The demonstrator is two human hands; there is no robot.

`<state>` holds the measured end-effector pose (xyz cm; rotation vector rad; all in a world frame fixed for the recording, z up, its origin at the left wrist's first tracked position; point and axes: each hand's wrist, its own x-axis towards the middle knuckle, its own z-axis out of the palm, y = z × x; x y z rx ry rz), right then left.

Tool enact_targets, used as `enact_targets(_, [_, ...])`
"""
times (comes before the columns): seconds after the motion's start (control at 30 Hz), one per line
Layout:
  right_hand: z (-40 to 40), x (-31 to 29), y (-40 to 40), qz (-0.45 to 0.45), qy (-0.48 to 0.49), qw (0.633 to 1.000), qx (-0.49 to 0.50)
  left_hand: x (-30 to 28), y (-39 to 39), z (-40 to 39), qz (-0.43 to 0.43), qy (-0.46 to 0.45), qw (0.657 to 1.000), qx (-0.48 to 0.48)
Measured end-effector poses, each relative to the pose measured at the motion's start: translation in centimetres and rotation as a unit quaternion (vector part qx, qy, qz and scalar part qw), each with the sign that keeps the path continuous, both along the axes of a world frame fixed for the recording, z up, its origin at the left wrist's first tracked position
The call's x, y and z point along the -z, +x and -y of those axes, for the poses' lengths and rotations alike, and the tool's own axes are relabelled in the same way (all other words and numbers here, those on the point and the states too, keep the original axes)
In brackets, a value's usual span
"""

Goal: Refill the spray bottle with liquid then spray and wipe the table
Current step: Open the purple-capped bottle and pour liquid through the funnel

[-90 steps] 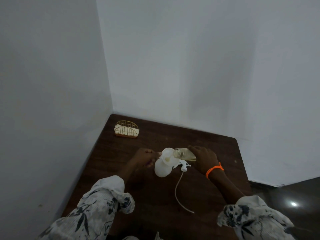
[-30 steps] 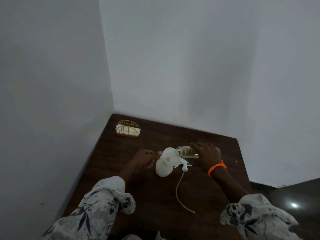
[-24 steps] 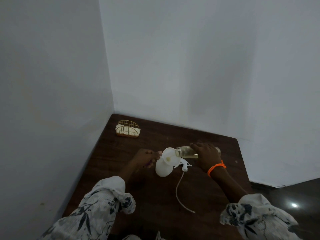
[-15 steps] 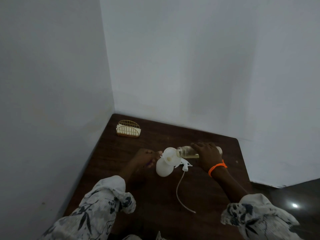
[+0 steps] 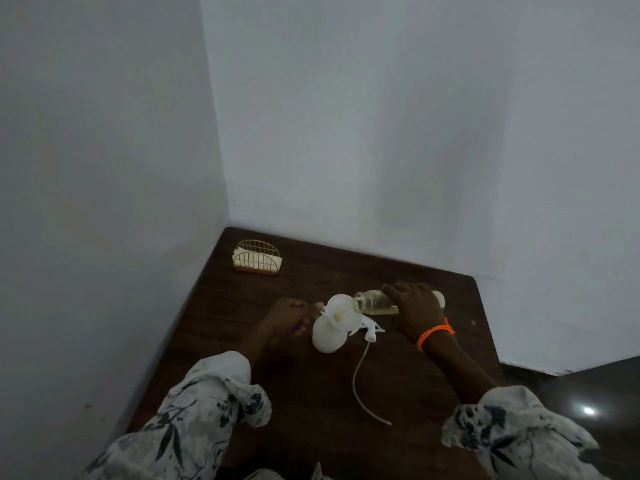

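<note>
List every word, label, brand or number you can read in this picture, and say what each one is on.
None can be read.
The clear bottle tipped in the right hand: no label shows.
The white spray bottle, its funnel and the trigger head on the table: plain, no print.
The gold wire napkin holder: no writing visible.

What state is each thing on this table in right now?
Spray bottle: open, funnel in neck.
Clear bottle: tipped over funnel, uncapped.
Spray head: off, lying on table.
Napkin holder: upright.
Left hand: at funnel.
Right hand: gripping clear bottle.
</note>
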<state>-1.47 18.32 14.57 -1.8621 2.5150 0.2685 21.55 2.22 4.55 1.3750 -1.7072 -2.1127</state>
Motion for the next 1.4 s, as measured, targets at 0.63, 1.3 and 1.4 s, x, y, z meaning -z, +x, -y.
enact_targets(0.63, [-0.18, 0.22, -0.22, 0.002, -0.011, 1.0, -0.005, -0.54, 0.44, -0.47, -0.016, 0.01, 1.0, -0.006])
enact_targets(1.3, [-0.41, 0.31, -0.45, -0.017, -0.016, 1.0, 0.004, -0.71, 0.33, -0.3, -0.004, 0.008, 1.0, 0.01])
enact_targets(1.4, [-0.48, 0.29, -0.49, -0.014, -0.019, 1.0, 0.006, -0.71, 0.3, -0.32, -0.003, 0.008, 1.0, 0.008])
